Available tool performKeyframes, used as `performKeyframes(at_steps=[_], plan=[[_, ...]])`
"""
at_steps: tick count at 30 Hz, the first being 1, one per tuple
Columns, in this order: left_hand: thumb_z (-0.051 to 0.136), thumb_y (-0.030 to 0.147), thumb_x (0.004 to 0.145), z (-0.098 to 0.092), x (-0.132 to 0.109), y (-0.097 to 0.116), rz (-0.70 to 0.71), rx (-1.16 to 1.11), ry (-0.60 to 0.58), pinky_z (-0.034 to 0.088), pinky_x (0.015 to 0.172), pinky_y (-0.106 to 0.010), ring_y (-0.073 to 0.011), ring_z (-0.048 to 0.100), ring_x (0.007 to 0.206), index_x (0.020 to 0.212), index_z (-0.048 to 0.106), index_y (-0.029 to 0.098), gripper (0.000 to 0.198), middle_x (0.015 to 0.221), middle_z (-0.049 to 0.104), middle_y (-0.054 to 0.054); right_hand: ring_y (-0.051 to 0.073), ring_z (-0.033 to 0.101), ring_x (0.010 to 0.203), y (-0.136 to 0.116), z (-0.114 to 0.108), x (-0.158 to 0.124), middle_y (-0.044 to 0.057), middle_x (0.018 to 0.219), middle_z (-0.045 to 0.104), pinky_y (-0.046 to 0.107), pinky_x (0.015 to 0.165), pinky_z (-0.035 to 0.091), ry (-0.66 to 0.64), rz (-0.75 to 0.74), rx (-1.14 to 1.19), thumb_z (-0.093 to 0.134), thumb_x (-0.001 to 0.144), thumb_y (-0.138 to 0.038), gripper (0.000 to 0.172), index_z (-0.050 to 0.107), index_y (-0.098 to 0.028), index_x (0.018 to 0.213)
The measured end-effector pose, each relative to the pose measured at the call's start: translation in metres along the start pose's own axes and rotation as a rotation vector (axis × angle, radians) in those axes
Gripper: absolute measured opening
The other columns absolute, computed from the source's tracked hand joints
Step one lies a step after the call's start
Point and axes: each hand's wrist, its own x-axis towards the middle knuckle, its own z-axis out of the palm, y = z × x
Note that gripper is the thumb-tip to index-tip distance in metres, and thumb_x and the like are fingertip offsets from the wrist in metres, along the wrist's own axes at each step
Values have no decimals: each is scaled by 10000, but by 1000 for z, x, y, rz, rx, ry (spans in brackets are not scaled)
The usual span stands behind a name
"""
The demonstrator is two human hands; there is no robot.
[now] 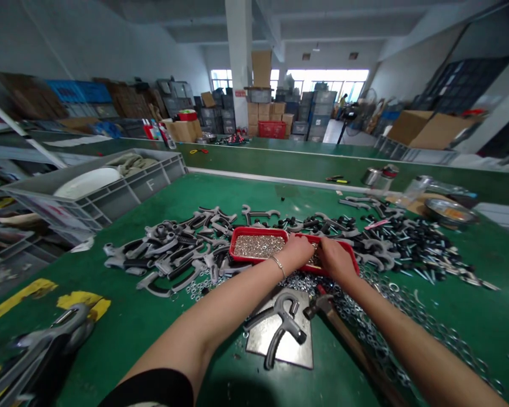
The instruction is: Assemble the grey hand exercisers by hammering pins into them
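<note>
My left hand (299, 250) reaches over the right-hand red tray (351, 249), its fingers curled together near the tray's left end. Beside it, my right hand (334, 257) dips its bent fingers into the same tray, among small metal parts (314, 255). Whatever the fingertips of either hand hold is hidden or too small to make out. Another red tray (237, 258) to the left is filled with tiny metal pieces (258, 246). Below my hands, a grey and black hand grip trainer (285, 323) lies on a metal plate (297, 353). A wooden-handled hammer (348, 333) rests right of the plate.
Several hand grip trainers (169, 249) are heaped on the left of the green table (123, 339). Black-headed bolts (424, 243) pile up at the right, with metal rings (449, 333) scattered nearer. A grey crate (139, 192) stands far left, a metal bowl (447, 212) far right.
</note>
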Motion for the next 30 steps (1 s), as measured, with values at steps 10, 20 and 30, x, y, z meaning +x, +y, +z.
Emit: performKeyframes(at_steps=[10,20,30], plan=[[509,232,951,-8,-132,1,-190,-536,263,473,790,-256,-175,632,908,1047,616,144,168,990,673,-63,237,660,863,-2,-47,-64,113,962,682,336,760,494,105,33,425,433,930,-360,164,474,-207,973],[576,247,897,33,-181,32,-369,-466,189,453,781,-276,-195,601,901,826,645,171,124,908,642,-45,172,656,715,-43,-35,-150,40,935,703,297,671,531,-168,-18,684,471,927,-357,227,634,-207,972],[487,179,949,31,-165,36,-82,-167,94,434,855,-368,-241,597,914,888,662,135,191,910,655,-92,241,572,864,-57,-11,-105,75,864,645,358,805,450,-96,-256,267,538,921,-223,124,596,-186,818]])
